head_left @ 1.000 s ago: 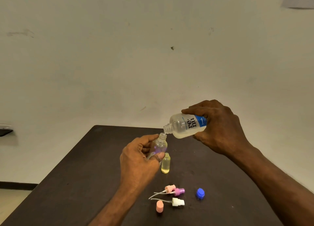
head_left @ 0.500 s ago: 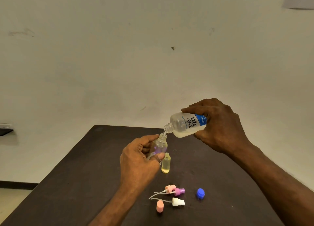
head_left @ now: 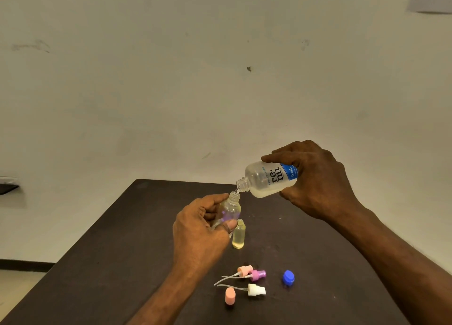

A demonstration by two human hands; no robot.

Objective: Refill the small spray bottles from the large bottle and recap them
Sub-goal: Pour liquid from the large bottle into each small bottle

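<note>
While my right hand grips the large clear plastic bottle with the blue-and-white label round its body, tipped neck-down, my left hand curls round the small clear spray bottle held above the dark table, its mouth just under the big bottle's neck. Both bottles look light and thin-walled, so I judge that a firm squeeze could send liquid spurting; I would hold each at mid-body, gently. A second small bottle of yellowish liquid stands uncapped just beside my left hand. My palm hides the fill level in the held bottle, and the thin stream is barely discernible.
</note>
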